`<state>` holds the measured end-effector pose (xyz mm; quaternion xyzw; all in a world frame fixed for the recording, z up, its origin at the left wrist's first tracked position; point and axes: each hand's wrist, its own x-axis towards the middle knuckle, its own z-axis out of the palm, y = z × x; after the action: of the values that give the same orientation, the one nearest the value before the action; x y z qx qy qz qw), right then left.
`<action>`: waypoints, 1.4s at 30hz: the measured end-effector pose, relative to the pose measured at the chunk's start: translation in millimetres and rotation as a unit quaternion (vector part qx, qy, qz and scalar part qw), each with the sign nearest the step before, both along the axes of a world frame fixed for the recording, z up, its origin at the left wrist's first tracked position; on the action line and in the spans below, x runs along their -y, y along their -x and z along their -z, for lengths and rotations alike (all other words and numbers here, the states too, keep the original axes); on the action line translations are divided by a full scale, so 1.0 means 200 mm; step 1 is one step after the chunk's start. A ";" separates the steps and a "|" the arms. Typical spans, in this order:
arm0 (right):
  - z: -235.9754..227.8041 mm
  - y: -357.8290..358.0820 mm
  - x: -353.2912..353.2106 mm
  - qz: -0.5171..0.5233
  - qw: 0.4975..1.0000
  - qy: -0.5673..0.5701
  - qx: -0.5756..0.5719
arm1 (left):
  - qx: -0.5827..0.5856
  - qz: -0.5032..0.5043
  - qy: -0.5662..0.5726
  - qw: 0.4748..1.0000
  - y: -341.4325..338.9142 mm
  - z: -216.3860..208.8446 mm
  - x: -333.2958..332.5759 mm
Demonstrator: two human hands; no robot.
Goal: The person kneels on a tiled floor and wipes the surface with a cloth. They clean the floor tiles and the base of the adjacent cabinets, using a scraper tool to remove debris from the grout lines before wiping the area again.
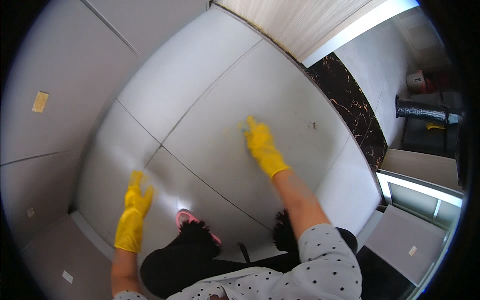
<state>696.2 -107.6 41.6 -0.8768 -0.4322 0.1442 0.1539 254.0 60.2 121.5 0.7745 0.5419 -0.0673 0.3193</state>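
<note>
Both my hands wear yellow rubber gloves over a pale grey tiled floor (pixel 215 117). My right hand (pixel 264 148) reaches forward to a large tile in the middle, fingers bent down at its surface. A small bluish-green thing (pixel 244 127) shows at its fingertips, too blurred to name; it looks pressed under the fingers. My left hand (pixel 133 212) hangs at the left with its thumb apart from the fingers, holding nothing I can see. Its fingertips are slightly smeared by motion. A few dark marks (pixel 313 125) lie on the tile to the right of my right hand.
Grey panels (pixel 65 75) stand along the left. A wood-look door (pixel 295 22) is at the top, beside a black marble threshold (pixel 352 100). Beyond it stand a dark rack (pixel 425 132) and a red-and-grey container (pixel 416 81). My pink slipper (pixel 184 218) is below centre.
</note>
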 end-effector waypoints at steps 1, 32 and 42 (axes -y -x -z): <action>0.01 -0.15 0.10 -0.004 0.998 -0.044 0.036 | -0.016 0.022 -0.019 0.999 0.00 0.05 0.02; -0.08 -0.41 0.72 -0.246 0.961 0.103 -0.070 | -0.331 0.003 0.140 0.933 -0.91 0.29 0.75; -0.16 -0.12 1.10 -0.255 0.891 0.286 -0.244 | -0.333 0.087 0.155 0.926 -1.13 0.25 0.96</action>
<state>721.0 -327.6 72.9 -0.6795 -0.5302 0.5051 -0.0451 480.5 -132.0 71.8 0.6926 0.5302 -0.4318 0.2295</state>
